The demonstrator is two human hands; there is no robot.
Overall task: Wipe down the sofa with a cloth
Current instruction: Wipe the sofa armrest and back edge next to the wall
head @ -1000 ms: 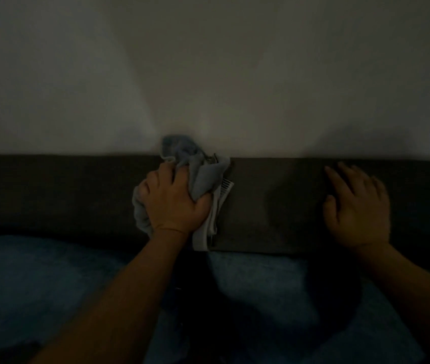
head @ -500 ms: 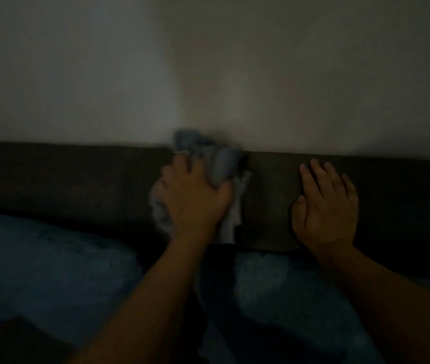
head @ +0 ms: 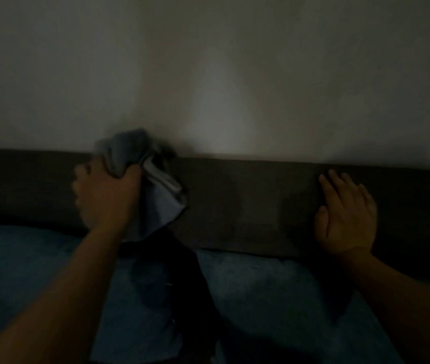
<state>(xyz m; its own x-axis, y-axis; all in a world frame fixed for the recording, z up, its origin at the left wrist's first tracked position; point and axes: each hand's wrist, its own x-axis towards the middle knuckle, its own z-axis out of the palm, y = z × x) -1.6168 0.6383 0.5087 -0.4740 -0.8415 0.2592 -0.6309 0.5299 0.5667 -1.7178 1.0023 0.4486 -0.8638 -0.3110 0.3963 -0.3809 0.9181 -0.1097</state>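
Soft grey-blue fabric cloth (head: 127, 153), matt dark woven sofa back (head: 248, 200), plush blue velvety cushions (head: 274, 298), smooth matt wall (head: 235, 61)

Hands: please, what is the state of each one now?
Left hand: closed, holding the cloth.
Right hand: open, flat on the sofa.

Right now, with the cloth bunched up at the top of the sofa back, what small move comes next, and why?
Probably sweep the cloth rightward along the dark sofa back. The left hand grips it bunched against the upper edge, and the stretch between it and the right hand, which lies flat on the back, is bare. The picture is dim, so dirt cannot be judged.
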